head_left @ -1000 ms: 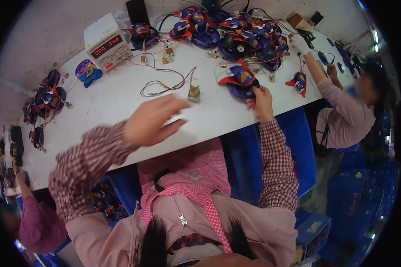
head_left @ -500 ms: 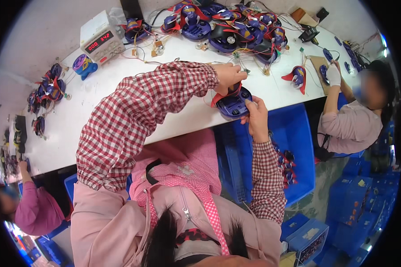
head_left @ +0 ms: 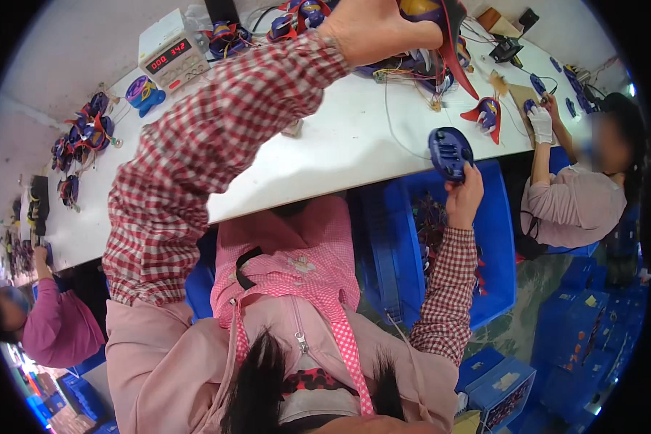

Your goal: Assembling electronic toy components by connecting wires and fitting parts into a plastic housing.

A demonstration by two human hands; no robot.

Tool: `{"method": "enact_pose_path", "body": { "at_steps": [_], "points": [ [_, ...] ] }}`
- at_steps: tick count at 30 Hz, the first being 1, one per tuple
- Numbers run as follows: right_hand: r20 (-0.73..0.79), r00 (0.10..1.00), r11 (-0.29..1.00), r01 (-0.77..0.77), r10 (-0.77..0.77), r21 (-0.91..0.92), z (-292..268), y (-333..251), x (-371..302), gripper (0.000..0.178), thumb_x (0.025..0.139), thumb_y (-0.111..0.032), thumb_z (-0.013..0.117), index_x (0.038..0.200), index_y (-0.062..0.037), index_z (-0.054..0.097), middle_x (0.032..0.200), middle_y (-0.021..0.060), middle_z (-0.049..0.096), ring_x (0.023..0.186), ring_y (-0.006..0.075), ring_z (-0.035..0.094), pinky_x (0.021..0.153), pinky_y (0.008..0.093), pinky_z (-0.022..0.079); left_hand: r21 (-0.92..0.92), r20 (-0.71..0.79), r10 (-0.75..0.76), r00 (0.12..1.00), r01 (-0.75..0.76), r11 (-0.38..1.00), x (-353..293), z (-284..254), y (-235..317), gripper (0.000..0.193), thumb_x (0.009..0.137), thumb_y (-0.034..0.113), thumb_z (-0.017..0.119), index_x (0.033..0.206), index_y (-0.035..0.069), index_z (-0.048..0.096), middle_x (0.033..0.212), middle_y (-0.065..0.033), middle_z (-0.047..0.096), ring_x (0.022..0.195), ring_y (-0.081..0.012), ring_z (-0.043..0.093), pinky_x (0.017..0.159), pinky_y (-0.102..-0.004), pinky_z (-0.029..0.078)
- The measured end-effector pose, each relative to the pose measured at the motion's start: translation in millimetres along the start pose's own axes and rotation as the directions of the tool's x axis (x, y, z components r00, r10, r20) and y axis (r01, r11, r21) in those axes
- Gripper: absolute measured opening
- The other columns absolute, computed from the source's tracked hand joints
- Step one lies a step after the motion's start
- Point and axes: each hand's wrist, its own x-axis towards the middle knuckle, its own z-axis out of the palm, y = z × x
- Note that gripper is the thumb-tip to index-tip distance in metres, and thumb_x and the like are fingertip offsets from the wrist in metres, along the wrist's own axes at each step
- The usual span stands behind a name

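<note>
Raised over the table, my left hand (head_left: 376, 32) is closed around a purple, yellow and red toy part (head_left: 425, 10) with a long pointed red wing hanging down. The top of that part is cut off by the frame. At the front edge of the table, my right hand (head_left: 466, 197) pinches the lower end of an oval dark-blue plastic shell (head_left: 450, 153), its slotted face in view. A thin wire (head_left: 392, 116) runs from the shell's side up toward the toy parts at the back. My left forearm covers part of the table.
A white power supply (head_left: 172, 50) with a red display and a small blue-purple toy (head_left: 143, 95) stand back left. Wired toy parts (head_left: 87, 130) lie at left. One red-winged toy (head_left: 487, 114) lies at right near a gloved co-worker (head_left: 575, 173). Blue bins (head_left: 495, 253) stand below.
My hands have moved apart. The left has lifted up and forward with the winged toy part; the right has shifted right with the shell, which is now tilted upright.
</note>
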Motion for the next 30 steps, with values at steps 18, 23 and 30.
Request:
{"method": "enact_pose_path", "body": {
  "at_steps": [18,23,30],
  "points": [
    [0.161,0.984,0.959,0.113,-0.071,-0.262,9,-22,-94,0.032,0.094,-0.015,0.050,0.115,0.0077,0.054,0.105,0.0098,0.062,0.097,0.0178,0.059,0.085,0.0260,0.046,0.522,0.101,-0.451,0.887,0.339,0.783,-236,-198,45,0.069,0.064,0.013,0.065,0.128,0.006,0.040,0.102,-0.0121,0.047,0.092,-0.0237,0.054,0.084,-0.0315,0.045],
    [0.455,0.872,0.957,-0.050,0.182,-0.286,89,16,-130,0.032,0.093,-0.015,0.051,0.115,0.0083,0.055,0.107,0.0107,0.062,0.097,0.0173,0.059,0.086,0.0255,0.045,0.763,0.122,-0.615,0.779,0.323,0.560,-312,-242,1,0.067,0.061,0.016,0.066,0.124,0.007,0.047,0.106,-0.0136,0.051,0.100,-0.0304,0.054,0.089,-0.0396,0.039],
    [0.744,0.629,0.832,0.272,0.226,-0.483,218,63,-154,0.034,0.093,-0.017,0.052,0.118,0.0066,0.056,0.106,0.0086,0.063,0.096,0.0128,0.057,0.085,0.0250,0.044,0.969,0.173,-0.617,0.768,-0.020,0.248,-360,-282,-54,0.055,0.065,0.011,0.067,0.117,0.010,0.050,0.106,-0.0073,0.054,0.101,-0.0234,0.054,0.101,-0.0499,0.026]
  ]
}}
